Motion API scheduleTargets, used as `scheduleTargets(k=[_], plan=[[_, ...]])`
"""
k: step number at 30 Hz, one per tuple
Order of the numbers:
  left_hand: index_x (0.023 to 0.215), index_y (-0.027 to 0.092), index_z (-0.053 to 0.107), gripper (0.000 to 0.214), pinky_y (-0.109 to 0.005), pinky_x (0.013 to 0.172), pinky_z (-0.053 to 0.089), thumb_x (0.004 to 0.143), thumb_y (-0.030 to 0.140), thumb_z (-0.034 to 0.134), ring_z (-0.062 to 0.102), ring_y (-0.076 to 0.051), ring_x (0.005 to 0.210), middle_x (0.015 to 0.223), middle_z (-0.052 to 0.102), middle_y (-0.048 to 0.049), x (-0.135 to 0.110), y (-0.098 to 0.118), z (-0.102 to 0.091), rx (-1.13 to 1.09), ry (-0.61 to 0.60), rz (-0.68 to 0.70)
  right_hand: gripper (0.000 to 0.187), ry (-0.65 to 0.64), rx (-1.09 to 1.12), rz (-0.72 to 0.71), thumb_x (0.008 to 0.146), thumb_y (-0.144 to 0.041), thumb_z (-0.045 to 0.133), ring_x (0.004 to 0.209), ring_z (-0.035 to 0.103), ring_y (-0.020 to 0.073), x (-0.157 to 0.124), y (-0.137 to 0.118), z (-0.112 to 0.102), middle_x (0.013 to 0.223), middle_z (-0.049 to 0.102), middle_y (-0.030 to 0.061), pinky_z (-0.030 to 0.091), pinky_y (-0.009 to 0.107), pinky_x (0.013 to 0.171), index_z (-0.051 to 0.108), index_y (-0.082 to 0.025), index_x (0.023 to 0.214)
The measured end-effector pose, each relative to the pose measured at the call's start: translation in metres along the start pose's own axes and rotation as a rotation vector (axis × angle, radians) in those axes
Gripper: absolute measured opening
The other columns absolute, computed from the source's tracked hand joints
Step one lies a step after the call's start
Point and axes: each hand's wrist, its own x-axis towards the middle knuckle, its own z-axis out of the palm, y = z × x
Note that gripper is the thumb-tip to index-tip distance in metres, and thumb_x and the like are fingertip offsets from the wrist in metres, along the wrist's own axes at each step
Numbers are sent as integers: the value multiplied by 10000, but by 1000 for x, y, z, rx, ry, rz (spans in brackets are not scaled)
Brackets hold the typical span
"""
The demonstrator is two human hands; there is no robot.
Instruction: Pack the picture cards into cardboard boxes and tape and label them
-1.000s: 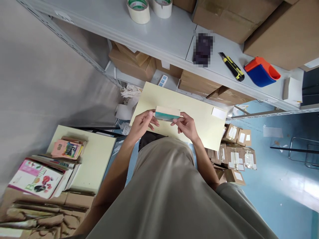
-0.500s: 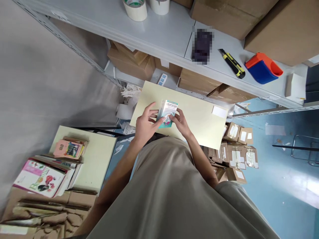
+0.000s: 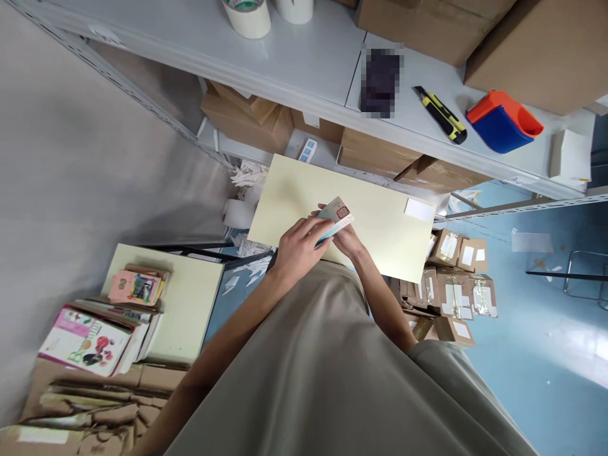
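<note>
A small thick book [image 3: 338, 209] with a teal and pale cover is held between my hands, tilted, above the cream tabletop [image 3: 375, 215]. My left hand [image 3: 300, 244] is closed on its left side, fingers lying over the teal part. Under its right side, my right hand [image 3: 348, 239] grips it from below; most of those fingers are hidden behind the book. A pale face with a red-outlined mark now points up. A white slip of paper [image 3: 418, 209] lies at the tabletop's right end.
On the grey shelf [image 3: 304, 69] ahead are tape rolls [image 3: 249, 19], a box cutter [image 3: 441, 115] and a red-and-blue tape dispenser [image 3: 503, 121]. Stacked books [image 3: 85, 342] stand at lower left above flattened cardboard [image 3: 95, 405]. Cardboard boxes [image 3: 456, 291] lie on the floor at right.
The book has turned over from its illustrated teal cover to a pale face, and moved slightly right. My left hand has shifted from its left edge to across it.
</note>
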Motion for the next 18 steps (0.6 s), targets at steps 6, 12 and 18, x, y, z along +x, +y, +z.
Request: scheduleTargets(k=[6,12,18], plan=[[1360,220,798,412,-393,995,676,1008,431,769,810,-279,1144,1335,828,-104,1,-50,-2,-471,72,-415,755,168,-182,5,727,-786,954,1201,790,309,-1,6,-2,1296,841,109,656,476,1086,719,-262,1218],[1224,183,812,582,-419,1004,657,751,490,957,793,-316,1158,1232,860,-120,-10,-106,32,-1065,74,-892,561,328,-616,-36,902,-715,864,869,762,227,-2,10,11,1068,824,61,681,396,826,735,-258,1199],[1092,240,780,272,-467,999,660,901,433,758,777,-327,1193,1123,843,-119,-5,-128,80,-1455,40,-1095,243,119,-1294,-214,1088,-266,733,1301,729,298,9,23,64,1350,765,139,652,456,1133,780,-254,1325]])
